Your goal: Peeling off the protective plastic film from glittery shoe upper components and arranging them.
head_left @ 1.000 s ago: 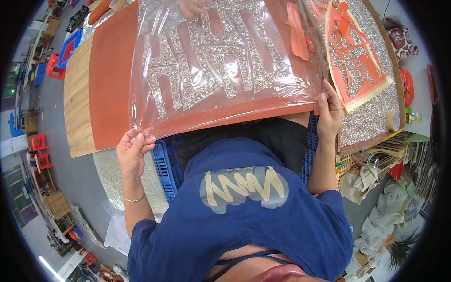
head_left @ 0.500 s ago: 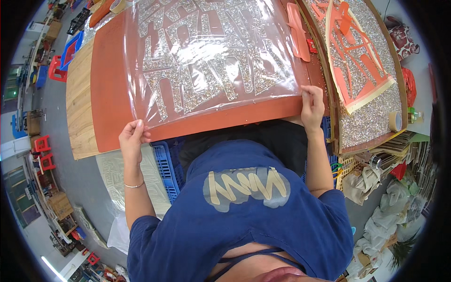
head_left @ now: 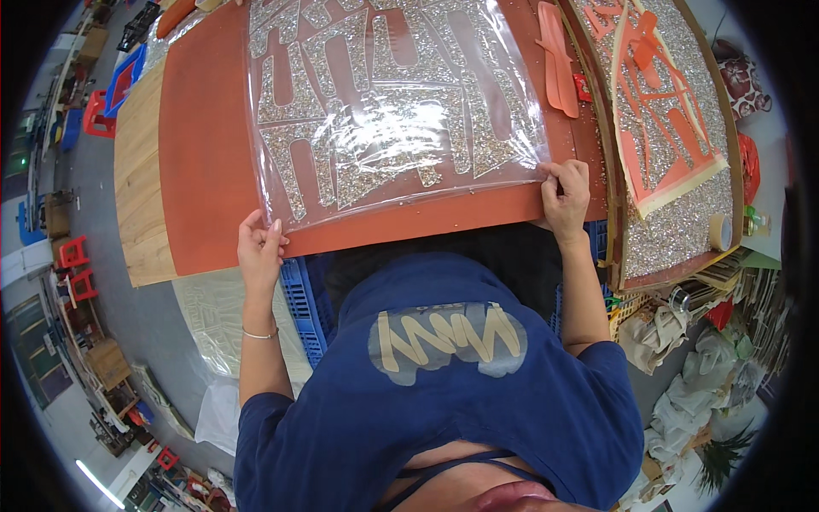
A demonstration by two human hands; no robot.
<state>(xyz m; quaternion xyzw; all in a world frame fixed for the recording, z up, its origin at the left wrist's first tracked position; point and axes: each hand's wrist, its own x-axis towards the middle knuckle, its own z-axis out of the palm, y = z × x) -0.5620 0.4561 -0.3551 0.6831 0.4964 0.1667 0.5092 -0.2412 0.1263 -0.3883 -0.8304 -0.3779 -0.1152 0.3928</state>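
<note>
Clear plastic film (head_left: 397,128) is spread over the red-brown board (head_left: 205,154), its near edge set close to the board's front edge. Its near corners are pinched by the left hand (head_left: 262,249) and right hand (head_left: 567,196), probably so it's held taut and flat. Pretty glossy stuff, glare and all; glittery, gritty-looking panels (head_left: 363,181) with long rounded cutouts can be seen right through it.

Grey flr (head_left: 95,218) on L w/ red stools (head_left: 73,250), windows (head_left: 36,350) far L, lit tube lamp (head_left: 100,485) btm L.
</note>
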